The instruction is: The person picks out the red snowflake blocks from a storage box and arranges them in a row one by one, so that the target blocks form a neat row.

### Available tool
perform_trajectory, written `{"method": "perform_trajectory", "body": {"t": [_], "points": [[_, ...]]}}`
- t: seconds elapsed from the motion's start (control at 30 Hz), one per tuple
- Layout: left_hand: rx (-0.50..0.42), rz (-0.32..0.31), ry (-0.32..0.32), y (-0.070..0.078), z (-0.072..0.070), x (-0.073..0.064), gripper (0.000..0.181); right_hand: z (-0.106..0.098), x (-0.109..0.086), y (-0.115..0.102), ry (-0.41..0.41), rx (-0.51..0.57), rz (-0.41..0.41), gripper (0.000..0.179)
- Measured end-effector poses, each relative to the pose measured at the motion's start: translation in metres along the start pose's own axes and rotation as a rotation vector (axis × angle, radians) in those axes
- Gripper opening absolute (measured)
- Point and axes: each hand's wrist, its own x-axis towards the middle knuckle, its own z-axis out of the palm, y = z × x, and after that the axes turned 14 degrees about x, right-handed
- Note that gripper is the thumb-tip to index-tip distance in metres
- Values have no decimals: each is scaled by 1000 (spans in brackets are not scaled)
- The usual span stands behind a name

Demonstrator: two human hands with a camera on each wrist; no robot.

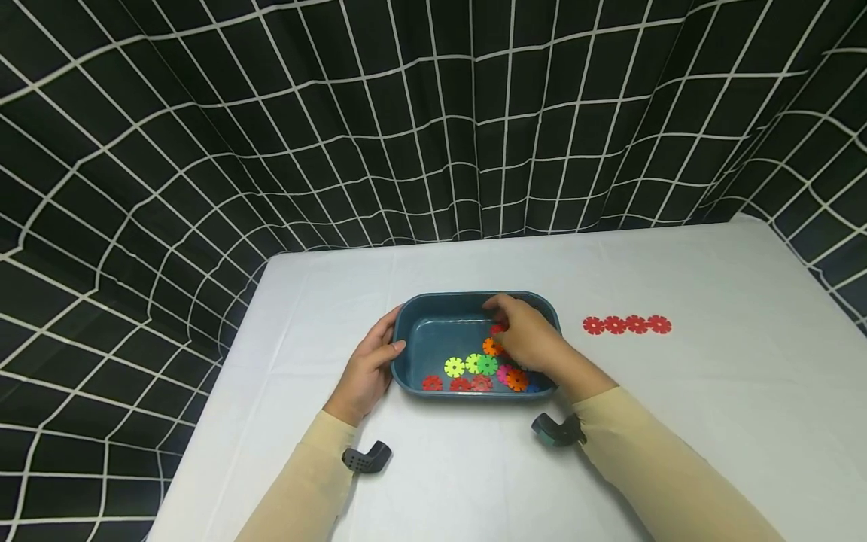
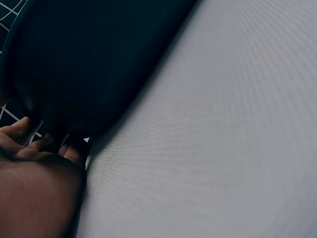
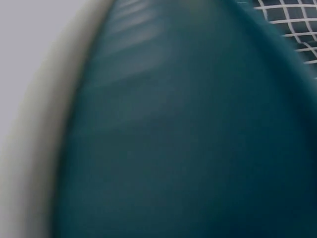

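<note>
Teal plastic tub [image 1: 413,312], rounded corners, colourful toothed discs [image 1: 474,366] inside

Probably studio: grid backdrop [image 1: 433,113], table [image 1: 711,421]

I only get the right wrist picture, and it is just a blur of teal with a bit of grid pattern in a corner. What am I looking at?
Observer: That teal is the wall of a blue-green plastic tub on a white table.
Operator: Is anything in it?
Observer: Yes, flat snowflake-shaped plastic discs in yellow, green, red and orange, gathered at the near side.
Operator: Where is the right hand?
Observer: The right hand reaches into the tub over the discs; whether it pinches one is hidden.
Operator: And the other hand?
Observer: The left hand holds the tub's left end. Four red discs lie in a row on the table to the right.
</note>
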Motion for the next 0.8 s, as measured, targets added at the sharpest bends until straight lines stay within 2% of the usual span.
{"method": "perform_trajectory", "body": {"t": [0.17, 0.5, 0.8], "points": [[9, -1, 2, 1, 2, 1, 61, 6, 3, 3, 6, -60, 12, 53], [8, -25, 21, 2, 2, 1, 60, 10, 6, 3, -11, -85, 6, 37], [13, -27, 24, 4, 3, 1, 59, 11, 5, 2, -37, -63, -16, 46]]}}
